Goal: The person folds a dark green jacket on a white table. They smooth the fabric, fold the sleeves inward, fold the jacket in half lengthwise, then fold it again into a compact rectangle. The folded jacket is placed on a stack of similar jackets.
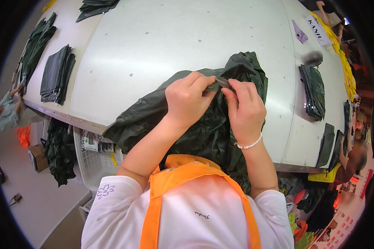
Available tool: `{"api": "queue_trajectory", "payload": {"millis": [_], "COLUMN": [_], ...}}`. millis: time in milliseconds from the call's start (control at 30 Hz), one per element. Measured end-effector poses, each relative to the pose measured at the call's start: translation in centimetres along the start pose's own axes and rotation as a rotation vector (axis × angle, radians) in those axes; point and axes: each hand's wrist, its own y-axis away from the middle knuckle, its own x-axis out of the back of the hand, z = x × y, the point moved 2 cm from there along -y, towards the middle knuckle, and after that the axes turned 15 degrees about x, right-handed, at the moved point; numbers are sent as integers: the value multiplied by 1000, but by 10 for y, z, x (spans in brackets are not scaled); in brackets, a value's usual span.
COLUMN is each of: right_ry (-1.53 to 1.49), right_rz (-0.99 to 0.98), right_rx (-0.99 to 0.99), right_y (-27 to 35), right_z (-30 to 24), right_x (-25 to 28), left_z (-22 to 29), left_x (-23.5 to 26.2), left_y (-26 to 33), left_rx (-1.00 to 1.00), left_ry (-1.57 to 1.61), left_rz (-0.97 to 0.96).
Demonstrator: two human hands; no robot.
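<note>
Left hand (188,98) and right hand (246,108), both closed in a pinch, grip one small edge of the dark green garment (203,133), heaped at the near edge of the counter (174,41). Much of the glossy cloth overhangs; its weight could drag the pinched edge free.

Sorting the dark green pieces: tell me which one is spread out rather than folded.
The crumpled dark green garment under both hands; the piles at the table's left and right lie folded flat.
</note>
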Motion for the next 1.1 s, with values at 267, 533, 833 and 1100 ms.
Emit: {"api": "queue_trajectory", "payload": {"millis": [267,533,833,1100], "right_ry": [-284,-27,-195,-86], "right_rz": [154,111,-202,149], "right_rx": [-247,-883,-983,-536], "right_y": [13,153,149,92], "right_z": [20,224,334,267], "right_x": [4,-53,-131,-106], "left_z": [-3,-125,-86,-59], "left_x": [0,-7,-145,-252], "left_y": [-6,-80,-37,-78], "left_rx": [44,178,66,175], "left_ry": [-11,-481,-334,-20], "left_rz": [4,179,-391,-516]}}
